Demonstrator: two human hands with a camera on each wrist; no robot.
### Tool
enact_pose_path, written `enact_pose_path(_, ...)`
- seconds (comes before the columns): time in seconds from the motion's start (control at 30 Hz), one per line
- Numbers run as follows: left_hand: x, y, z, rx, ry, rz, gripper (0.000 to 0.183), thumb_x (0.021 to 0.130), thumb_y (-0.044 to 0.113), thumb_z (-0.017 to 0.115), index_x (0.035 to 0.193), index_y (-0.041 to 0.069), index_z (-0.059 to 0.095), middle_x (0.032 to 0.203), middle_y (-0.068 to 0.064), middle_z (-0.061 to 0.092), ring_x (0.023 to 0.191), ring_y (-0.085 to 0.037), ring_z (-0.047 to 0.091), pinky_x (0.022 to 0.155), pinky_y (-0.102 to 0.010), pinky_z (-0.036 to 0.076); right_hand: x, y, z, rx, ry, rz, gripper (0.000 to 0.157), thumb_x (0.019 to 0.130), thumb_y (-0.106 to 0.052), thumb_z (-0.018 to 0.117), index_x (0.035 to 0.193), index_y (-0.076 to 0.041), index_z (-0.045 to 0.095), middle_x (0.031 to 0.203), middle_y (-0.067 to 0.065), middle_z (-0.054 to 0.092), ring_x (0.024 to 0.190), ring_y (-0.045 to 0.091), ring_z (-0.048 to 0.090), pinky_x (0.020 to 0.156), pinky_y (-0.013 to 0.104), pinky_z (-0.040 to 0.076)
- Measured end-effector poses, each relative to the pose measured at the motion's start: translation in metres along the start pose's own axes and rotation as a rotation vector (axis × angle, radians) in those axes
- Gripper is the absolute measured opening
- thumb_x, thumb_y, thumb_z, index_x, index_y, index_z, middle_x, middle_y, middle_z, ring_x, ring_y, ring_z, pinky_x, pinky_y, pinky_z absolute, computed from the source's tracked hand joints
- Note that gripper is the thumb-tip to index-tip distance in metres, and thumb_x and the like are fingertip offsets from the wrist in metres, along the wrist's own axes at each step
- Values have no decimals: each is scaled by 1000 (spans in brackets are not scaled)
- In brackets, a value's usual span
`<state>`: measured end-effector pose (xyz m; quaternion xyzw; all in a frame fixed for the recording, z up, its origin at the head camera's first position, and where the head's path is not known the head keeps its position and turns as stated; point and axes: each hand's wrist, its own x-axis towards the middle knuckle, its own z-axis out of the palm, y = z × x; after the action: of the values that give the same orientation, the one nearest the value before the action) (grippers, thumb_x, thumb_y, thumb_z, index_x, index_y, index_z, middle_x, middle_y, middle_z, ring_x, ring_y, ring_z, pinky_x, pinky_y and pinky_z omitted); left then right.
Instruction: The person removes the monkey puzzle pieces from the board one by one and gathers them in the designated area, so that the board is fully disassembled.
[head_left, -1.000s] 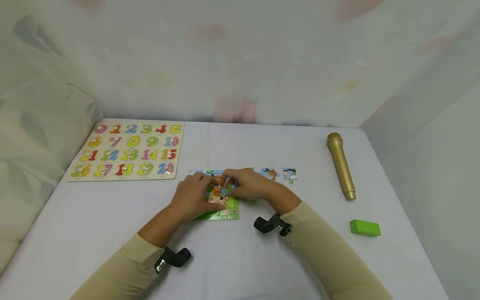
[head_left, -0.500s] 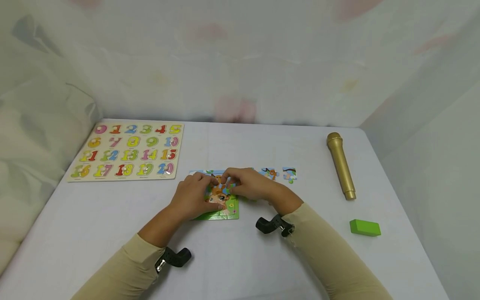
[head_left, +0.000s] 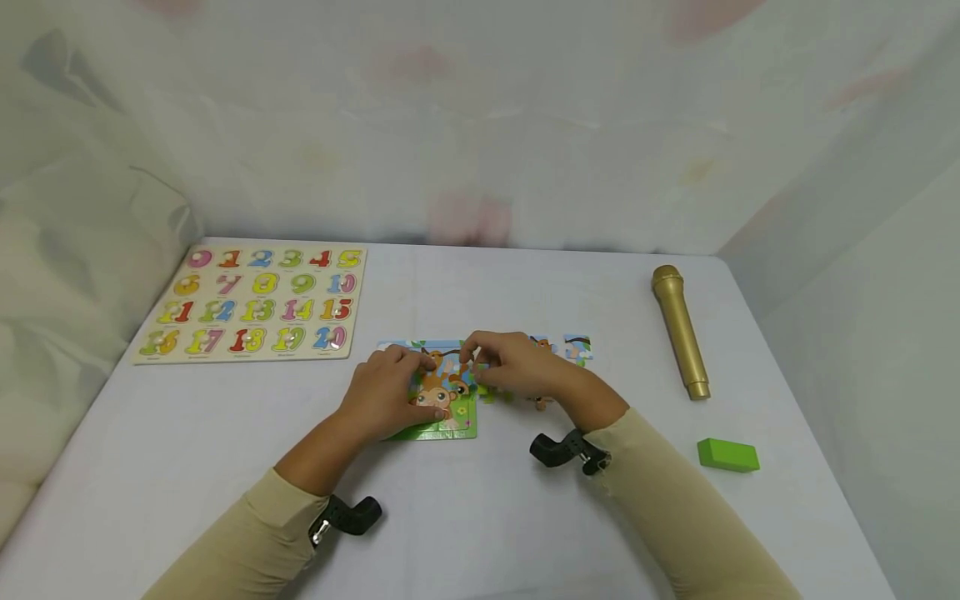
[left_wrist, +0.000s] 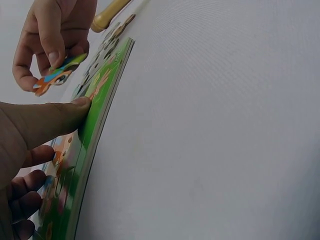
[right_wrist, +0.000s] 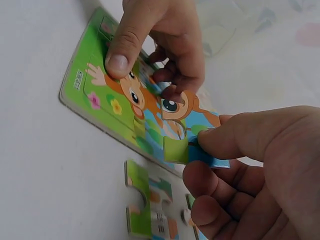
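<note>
A jigsaw puzzle board (head_left: 435,430) with a green border and a monkey picture lies at the middle of the table. My left hand (head_left: 382,392) rests on its left part, thumb pressing the surface near the front edge and fingers on the picture. Between thumb and fingers my right hand (head_left: 516,365) pinches a puzzle piece (right_wrist: 175,151), green and blue with part of a monkey's face. The piece is held above the board's right side, tilted in the right wrist view. Loose puzzle pieces (right_wrist: 139,197) lie just right of the board, partly hidden by my right hand in the head view.
A wooden number board (head_left: 247,308) lies at the back left. On the right are a gold microphone (head_left: 681,332) and a green block (head_left: 728,455). Another loose piece (head_left: 577,346) lies beyond my right hand. White cloth walls (head_left: 480,125) stand behind the table.
My right hand has moved a little to the right with the puzzle piece, uncovering more of the board and the loose pieces near it. My left hand stays in place.
</note>
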<state>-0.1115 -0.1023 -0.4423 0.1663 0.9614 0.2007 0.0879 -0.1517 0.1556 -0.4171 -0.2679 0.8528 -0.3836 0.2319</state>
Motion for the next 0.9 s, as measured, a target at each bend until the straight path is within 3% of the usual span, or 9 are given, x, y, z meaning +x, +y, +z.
enact_pose_path(0.23, 1, 0, 0, 0, -6, -4, 72, 80, 55, 92, 135, 15, 68, 132, -13, 62, 122, -37, 57, 98, -60, 44, -16, 5, -6, 84, 7, 71, 19, 107, -14, 62, 123, -24, 65, 96, 2, 68, 50, 16, 52, 40, 31, 45)
enact_pose_path(0.73, -1, -1, 3, -9, 3, -11, 76, 78, 54, 94, 137, 14, 68, 136, -14, 61, 128, -37, 55, 101, -60, 43, -44, 23, -16, 77, 43, 84, 26, 107, -11, 61, 131, -16, 68, 101, 5, 72, 64, 29, 69, 65, 39, 59)
enact_pose_path(0.9, -1, 0, 4, -18, 7, -8, 76, 77, 53, 95, 137, 14, 68, 137, -15, 61, 130, -38, 55, 102, -61, 42, -52, 32, -18, 92, 49, 84, 26, 106, -10, 62, 131, -14, 69, 101, 5, 72, 69, 26, 73, 75, 40, 58)
